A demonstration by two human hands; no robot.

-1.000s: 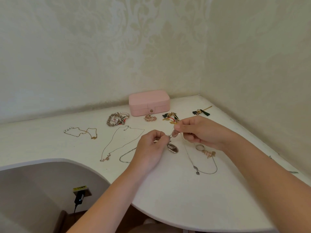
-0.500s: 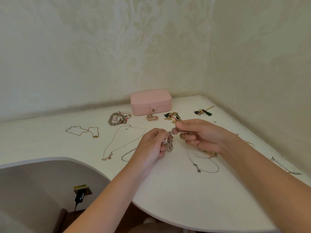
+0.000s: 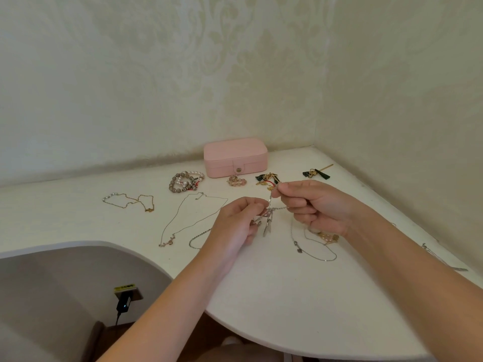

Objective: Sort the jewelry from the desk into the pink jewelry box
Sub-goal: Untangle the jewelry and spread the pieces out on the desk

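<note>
A shut pink jewelry box (image 3: 235,157) stands at the back of the white desk (image 3: 287,296), near the corner. My left hand (image 3: 235,223) and my right hand (image 3: 316,205) both pinch a silver pendant necklace (image 3: 269,218), lifted a little above the desk in front of the box. Its pendant dangles between the hands. The chain's far end trails on the desk left of my left hand.
Beaded bracelets (image 3: 186,181), a pink bead piece (image 3: 236,181), green tassel earrings (image 3: 268,178) and a tassel pin (image 3: 316,173) lie near the box. Thin chains (image 3: 193,218), a pearl-and-gold chain (image 3: 128,201) and another necklace (image 3: 313,246) lie around. The desk has a curved cut-out at left.
Both hands have lifted the pendant necklace off the desk. My right hand rose toward the tassel earrings and the pendant turned edge-on.
</note>
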